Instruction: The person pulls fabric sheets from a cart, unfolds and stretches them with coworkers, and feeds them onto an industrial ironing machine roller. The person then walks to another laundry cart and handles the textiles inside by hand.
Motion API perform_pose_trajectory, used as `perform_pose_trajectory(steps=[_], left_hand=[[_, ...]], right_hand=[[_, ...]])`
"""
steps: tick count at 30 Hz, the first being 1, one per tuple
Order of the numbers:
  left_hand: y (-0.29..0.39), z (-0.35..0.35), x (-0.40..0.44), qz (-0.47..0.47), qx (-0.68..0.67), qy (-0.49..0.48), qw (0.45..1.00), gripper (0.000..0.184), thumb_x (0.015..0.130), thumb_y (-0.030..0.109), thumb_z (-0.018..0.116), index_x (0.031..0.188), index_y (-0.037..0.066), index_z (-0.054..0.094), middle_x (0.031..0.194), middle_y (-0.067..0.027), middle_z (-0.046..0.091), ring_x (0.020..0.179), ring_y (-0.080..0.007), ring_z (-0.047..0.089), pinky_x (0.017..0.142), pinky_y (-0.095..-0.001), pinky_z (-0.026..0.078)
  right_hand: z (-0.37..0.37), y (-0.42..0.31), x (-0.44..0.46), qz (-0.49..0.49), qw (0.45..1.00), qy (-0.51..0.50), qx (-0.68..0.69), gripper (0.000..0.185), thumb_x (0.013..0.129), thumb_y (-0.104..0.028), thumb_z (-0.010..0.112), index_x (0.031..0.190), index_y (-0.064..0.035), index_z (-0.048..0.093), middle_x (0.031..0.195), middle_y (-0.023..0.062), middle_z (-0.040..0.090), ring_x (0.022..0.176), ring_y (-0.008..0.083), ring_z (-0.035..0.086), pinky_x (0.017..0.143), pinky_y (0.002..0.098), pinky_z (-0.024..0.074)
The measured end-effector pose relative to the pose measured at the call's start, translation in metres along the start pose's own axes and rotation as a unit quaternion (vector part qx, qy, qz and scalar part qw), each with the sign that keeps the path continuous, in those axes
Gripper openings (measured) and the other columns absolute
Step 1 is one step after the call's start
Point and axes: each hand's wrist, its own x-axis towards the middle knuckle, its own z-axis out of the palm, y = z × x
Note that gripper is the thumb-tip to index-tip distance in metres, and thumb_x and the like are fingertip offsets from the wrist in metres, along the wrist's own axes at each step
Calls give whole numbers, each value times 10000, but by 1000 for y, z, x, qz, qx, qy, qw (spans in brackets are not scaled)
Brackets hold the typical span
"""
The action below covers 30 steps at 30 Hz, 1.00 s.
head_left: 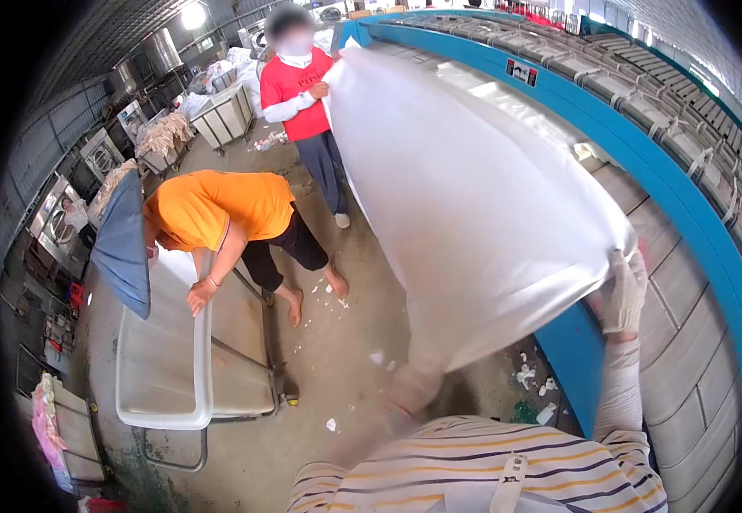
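Observation:
A large white sheet [473, 188] is stretched out in front of me, over the near side of the blue-framed machine. My right hand [624, 295], in a pale glove, is closed on the sheet's right corner. Smeared by motion, my left hand [415, 385] is at the sheet's lower left edge; its fingers cannot be made out. At the far end, a person in a red shirt [298, 90] holds the sheet's far edge up with a hand [319, 90].
The blue machine frame [687, 214] with its slatted feed bed [687, 342] runs along my right. On my left, a person in orange [225, 205] bends over a white wheeled bin [204, 359]. White scraps [525, 374] litter the floor. Laundry carts [224, 118] stand farther back.

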Motion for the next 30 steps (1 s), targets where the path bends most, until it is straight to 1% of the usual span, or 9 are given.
perform_pose_trajectory(steps=[4, 7, 13, 14, 16, 17, 19, 25, 30], left_hand=[[40, 0, 19, 76, -20, -63, 995, 379, 874, 145, 513, 1247, 192, 561, 920, -107, 678, 632, -304, 667, 506, -465, 508], [72, -11, 56, 141, -42, -46, 988, 347, 869, 149, 504, 1209, 169, 575, 881, -98, 664, 659, -305, 660, 525, -443, 508], [119, 82, 117, 328, -63, 12, 942, 398, 853, 127, 518, 1248, 74, 537, 815, -95, 627, 706, -300, 634, 586, -427, 509], [129, 73, 120, 326, -95, 0, 940, 357, 853, 122, 517, 1204, 61, 538, 810, -105, 624, 703, -305, 631, 588, -435, 504], [158, 42, 129, 320, -162, -26, 933, 277, 851, 111, 515, 1116, 35, 541, 799, -124, 618, 697, -316, 627, 593, -450, 493], [168, 46, 134, 304, -153, -65, 938, 273, 851, 116, 517, 1113, 42, 541, 797, -135, 617, 705, -323, 627, 603, -455, 491], [184, 53, 141, 269, -128, -142, 944, 266, 851, 127, 520, 1107, 58, 540, 795, -156, 615, 721, -339, 626, 624, -466, 486], [144, 40, 100, 266, -140, -349, 888, 304, 872, 232, 527, 1144, 105, 575, 953, -180, 669, 846, -370, 660, 713, -477, 516], [28, 24, 26, -64, -210, -238, 946, 377, 875, 346, 540, 1166, 112, 588, 1087, -177, 647, 1042, -326, 619, 900, -425, 473]], right_hand=[[-145, 65, 101, -8, 939, 82, -335, 336, 876, -130, 558, 1192, -16, 563, 1011, 93, 647, 918, 227, 638, 784, 320, 516], [-190, 72, 139, -117, 729, 127, -663, 334, 870, -143, 554, 1180, -20, 559, 1035, 160, 654, 966, 331, 641, 799, 389, 518], [-148, 17, 132, -218, 593, 146, -761, 401, 876, -232, 547, 1250, -90, 517, 1122, 167, 653, 956, 399, 646, 787, 475, 530], [-105, 68, 108, -106, 318, 203, -920, 451, 898, -276, 529, 1316, -115, 475, 1223, 159, 606, 1075, 380, 600, 882, 475, 494], [-109, 109, 75, -130, 292, 45, -947, 551, 937, -399, 478, 1429, -169, 385, 1414, 139, 466, 1299, 333, 442, 1064, 470, 350], [-130, 97, 64, -261, 540, -150, -786, 603, 954, -479, 445, 1476, -198, 335, 1504, 128, 373, 1404, 305, 329, 1152, 464, 243], [-24, 40, 6, 66, 482, -203, -850, 664, 954, -578, 385, 1512, -237, 271, 1576, 89, 243, 1466, 281, 171, 1197, 428, 77], [-110, 38, 56, -51, 519, -110, -846, 651, 913, -568, 481, 1436, -184, 425, 1464, 84, 438, 1372, 305, 360, 1163, 436, 207], [-225, 69, 157, -192, 543, -124, -808, 565, 861, -368, 660, 1351, -120, 528, 1323, 127, 561, 1270, 344, 463, 1062, 460, 371]])
